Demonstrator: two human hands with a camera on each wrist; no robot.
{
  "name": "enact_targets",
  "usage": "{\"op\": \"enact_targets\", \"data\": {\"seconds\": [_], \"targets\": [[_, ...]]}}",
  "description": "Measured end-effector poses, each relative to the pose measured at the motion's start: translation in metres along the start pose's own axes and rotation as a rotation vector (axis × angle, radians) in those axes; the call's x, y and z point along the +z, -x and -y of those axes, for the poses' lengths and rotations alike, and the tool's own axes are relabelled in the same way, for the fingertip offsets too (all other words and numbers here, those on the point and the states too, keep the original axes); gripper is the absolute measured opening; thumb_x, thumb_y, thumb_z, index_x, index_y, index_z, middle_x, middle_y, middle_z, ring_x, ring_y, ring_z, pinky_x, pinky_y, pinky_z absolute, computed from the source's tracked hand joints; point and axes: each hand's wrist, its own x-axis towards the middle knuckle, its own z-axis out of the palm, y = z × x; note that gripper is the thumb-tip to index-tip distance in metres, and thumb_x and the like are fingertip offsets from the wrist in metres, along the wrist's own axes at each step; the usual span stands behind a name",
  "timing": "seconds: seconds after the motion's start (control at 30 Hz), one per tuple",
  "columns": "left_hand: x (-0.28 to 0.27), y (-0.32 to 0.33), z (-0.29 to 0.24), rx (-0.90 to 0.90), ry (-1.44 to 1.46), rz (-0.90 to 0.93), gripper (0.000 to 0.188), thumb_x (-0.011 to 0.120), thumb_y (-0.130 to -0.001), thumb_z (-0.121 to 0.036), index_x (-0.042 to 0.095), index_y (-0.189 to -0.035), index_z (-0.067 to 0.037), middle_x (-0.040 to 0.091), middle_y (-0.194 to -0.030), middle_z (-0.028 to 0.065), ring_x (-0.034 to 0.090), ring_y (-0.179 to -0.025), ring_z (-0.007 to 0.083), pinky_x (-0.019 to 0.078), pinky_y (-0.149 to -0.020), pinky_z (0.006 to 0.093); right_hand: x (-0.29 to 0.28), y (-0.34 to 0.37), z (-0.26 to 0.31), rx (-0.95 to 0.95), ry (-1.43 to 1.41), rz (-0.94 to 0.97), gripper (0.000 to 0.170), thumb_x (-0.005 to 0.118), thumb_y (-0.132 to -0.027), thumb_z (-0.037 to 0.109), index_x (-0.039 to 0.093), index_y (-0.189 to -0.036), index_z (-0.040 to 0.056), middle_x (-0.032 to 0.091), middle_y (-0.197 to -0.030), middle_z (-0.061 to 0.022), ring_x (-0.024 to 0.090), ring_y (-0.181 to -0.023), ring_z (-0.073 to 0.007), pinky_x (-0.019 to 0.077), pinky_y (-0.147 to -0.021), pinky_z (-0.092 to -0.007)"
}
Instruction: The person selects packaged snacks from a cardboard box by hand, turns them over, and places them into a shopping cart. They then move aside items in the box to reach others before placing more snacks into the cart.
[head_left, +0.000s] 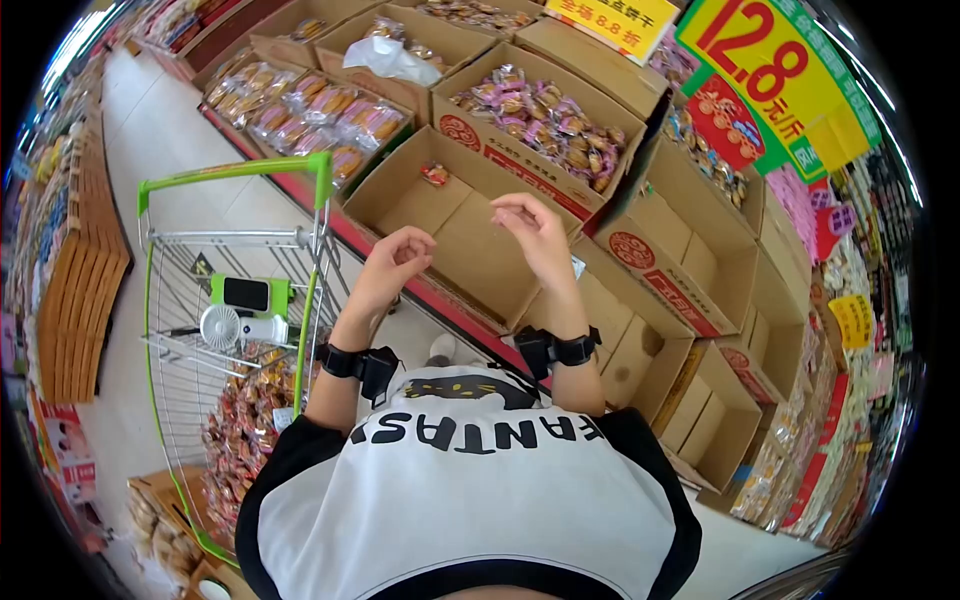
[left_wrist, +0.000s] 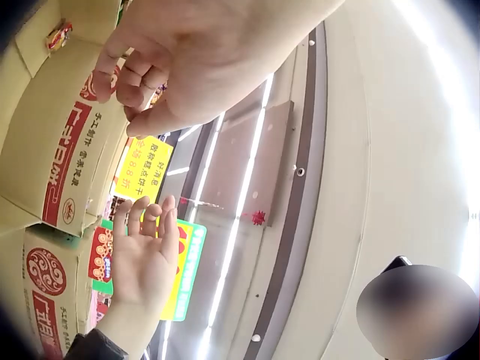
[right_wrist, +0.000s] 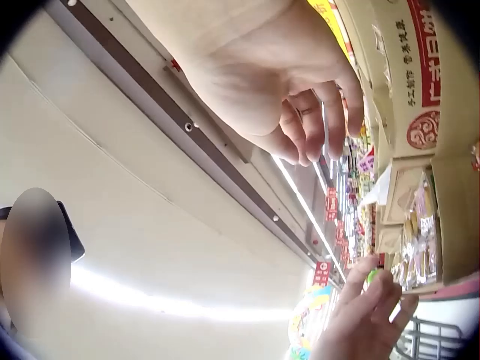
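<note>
Side by side above the near edge of a cardboard box (head_left: 480,225), my left hand (head_left: 393,268) and right hand (head_left: 537,237) hang in the air. Neither holds anything; their fingers are loosely bent. Inside that box a small red-wrapped packet (head_left: 434,175) lies toward the far left corner. In the left wrist view, my left hand (left_wrist: 187,64) is close to the camera, with the right hand (left_wrist: 142,262) lower down. From the right wrist, my right hand (right_wrist: 277,82) fills the top and the left hand (right_wrist: 367,315) shows below.
A green-handled shopping cart (head_left: 235,175) stands at left, carrying a small white fan (head_left: 220,326), a phone (head_left: 246,293) and many red-wrapped packets (head_left: 240,440). Behind the box is another box of pink-wrapped packets (head_left: 540,115). More cardboard boxes (head_left: 685,235) line the right, under a yellow price sign (head_left: 770,70).
</note>
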Motion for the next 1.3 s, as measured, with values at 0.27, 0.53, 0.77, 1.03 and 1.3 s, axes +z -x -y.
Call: {"op": "enact_targets", "data": {"seconds": [0.27, 0.53, 0.77, 1.03, 1.3], "targets": [[0.011, -0.029, -0.002, 0.011, -0.014, 0.146, 0.016, 0.053, -0.072, 0.005, 0.053, -0.086, -0.003, 0.043, -0.069, -0.0058, 0.041, -0.065, 0.0012, 0.0324, -0.058, 0.0145, -0.074, 0.006, 0.02, -0.101, 0.097, -0.359, 0.014, 0.051, -0.079, 0.005, 0.055, -0.092, 0.0001, 0.058, -0.084, -0.0052, 0.055, -0.079, -0.0115, 0.0412, -0.074, -0.0224], [0.022, -0.051, 0.008, 0.034, -0.05, 0.249, 0.014, 0.051, -0.074, 0.004, 0.053, -0.086, -0.003, 0.041, -0.07, -0.0056, 0.04, -0.064, 0.0012, 0.0319, -0.057, 0.0145, -0.111, 0.013, 0.062, -0.247, 0.393, -0.575, 0.012, 0.053, -0.08, 0.008, 0.056, -0.089, 0.0023, 0.056, -0.077, -0.002, 0.051, -0.073, -0.0072, 0.0393, -0.068, -0.0196], [0.027, -0.079, 0.0, 0.047, -0.114, 0.336, 0.013, 0.05, -0.075, 0.002, 0.053, -0.086, -0.003, 0.041, -0.068, -0.0053, 0.04, -0.062, 0.0014, 0.0318, -0.055, 0.0146, -0.119, 0.004, 0.082, -0.279, 0.473, -0.604, 0.013, 0.053, -0.08, 0.01, 0.056, -0.09, 0.0023, 0.057, -0.076, -0.0032, 0.053, -0.073, -0.0078, 0.0409, -0.068, -0.0208], [0.028, -0.17, -0.031, 0.195, -0.11, 0.416, 0.012, 0.052, -0.08, -0.007, 0.052, -0.091, -0.003, 0.046, -0.07, -0.0037, 0.045, -0.06, 0.0035, 0.0376, -0.055, 0.018, -0.11, -0.019, 0.098, -0.361, 0.546, -0.515, 0.013, 0.053, -0.079, 0.009, 0.057, -0.089, 0.0027, 0.06, -0.08, -0.0045, 0.056, -0.073, -0.0098, 0.0431, -0.067, -0.0229], [0.032, -0.279, 0.004, 0.205, -0.352, 0.125, 0.047, 0.034, -0.087, -0.037, 0.06, -0.078, 0.001, 0.059, -0.07, 0.0098, 0.053, -0.06, 0.0168, 0.0418, -0.056, 0.0285, -0.132, -0.04, 0.057, -0.223, 0.36, -0.361, 0.03, 0.042, -0.087, 0.024, 0.057, -0.087, -0.0016, 0.059, -0.079, -0.0058, 0.055, -0.075, -0.0119, 0.0426, -0.07, -0.0238]]}}
